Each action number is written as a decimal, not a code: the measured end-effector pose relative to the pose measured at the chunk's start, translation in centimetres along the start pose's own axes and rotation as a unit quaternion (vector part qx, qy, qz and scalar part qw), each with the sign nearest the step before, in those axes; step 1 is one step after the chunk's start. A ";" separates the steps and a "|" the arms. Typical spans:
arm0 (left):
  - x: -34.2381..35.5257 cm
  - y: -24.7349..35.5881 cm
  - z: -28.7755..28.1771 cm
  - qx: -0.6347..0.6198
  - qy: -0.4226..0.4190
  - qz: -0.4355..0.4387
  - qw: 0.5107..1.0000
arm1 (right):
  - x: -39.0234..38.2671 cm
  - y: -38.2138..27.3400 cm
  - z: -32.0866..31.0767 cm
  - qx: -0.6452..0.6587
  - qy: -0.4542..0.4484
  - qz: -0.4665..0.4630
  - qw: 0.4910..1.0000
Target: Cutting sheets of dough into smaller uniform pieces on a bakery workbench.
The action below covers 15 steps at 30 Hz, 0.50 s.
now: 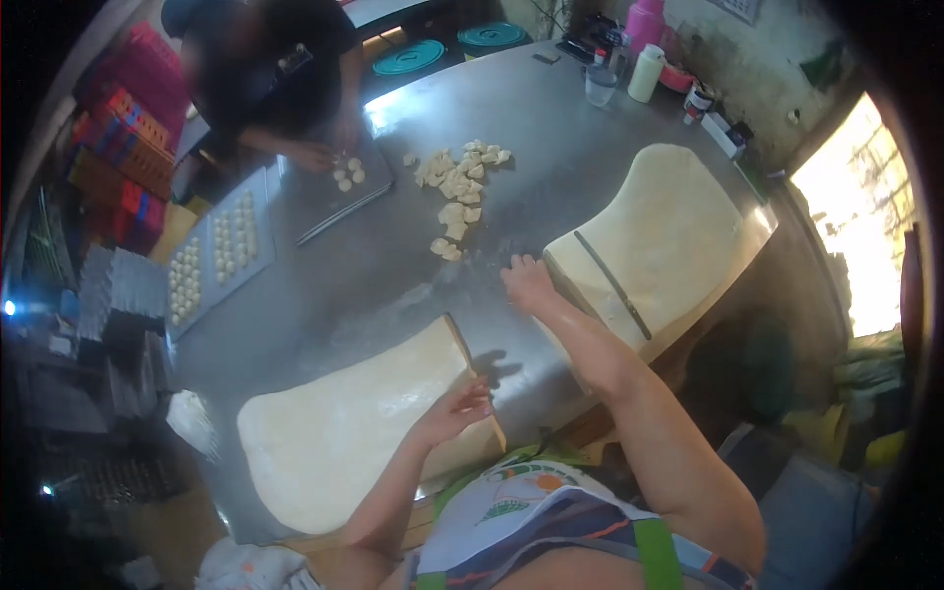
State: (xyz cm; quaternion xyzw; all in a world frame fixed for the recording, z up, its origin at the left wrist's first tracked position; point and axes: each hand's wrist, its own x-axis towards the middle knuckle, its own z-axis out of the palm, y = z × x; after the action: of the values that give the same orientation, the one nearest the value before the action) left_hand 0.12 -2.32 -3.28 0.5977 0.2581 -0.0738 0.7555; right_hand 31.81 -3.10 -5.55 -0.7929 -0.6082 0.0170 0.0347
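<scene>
A thick, pale dough sheet [344, 428] lies on the left part of the metal table. My left hand [457, 408] is at its straight right edge, fingers loosely bent and apart, with a shadow on the metal beyond. A second dough sheet [678, 221] spreads over the right side. At its left edge, near the far corner, my right hand [528, 282] has its fingers curled against the dough; their undersides are hidden. Across that sheet rests a long, thin, dark bar or blade [612, 285]; which of these it is I cannot tell.
Dough chunks [457, 187] lie scattered mid-table [393, 270]. Across it, a co-worker's hand [313, 154] is by dough balls [349, 175] on a dark tray. Trays of dough balls [234, 236] line the left. Bottles [646, 74] and a cup [600, 86] stand far right.
</scene>
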 end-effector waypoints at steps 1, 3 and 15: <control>0.6 1.2 0.8 0.052 0.016 -0.021 0.998 | -1.5 0.0 0.4 -0.021 0.002 -0.079 0.997; 1.9 0.1 2.1 0.111 0.027 -0.007 0.993 | -5.6 -1.5 1.3 0.095 0.008 -0.073 0.993; 10.0 -4.6 14.2 0.005 -0.006 0.205 0.979 | -22.7 -4.1 -19.2 0.540 0.121 -0.149 0.820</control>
State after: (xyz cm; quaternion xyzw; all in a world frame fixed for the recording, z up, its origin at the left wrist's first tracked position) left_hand 10.98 -14.95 -9.85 0.6415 0.1249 0.0771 0.7529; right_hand 23.30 -24.61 13.55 -0.5429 -0.6030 0.2412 0.5324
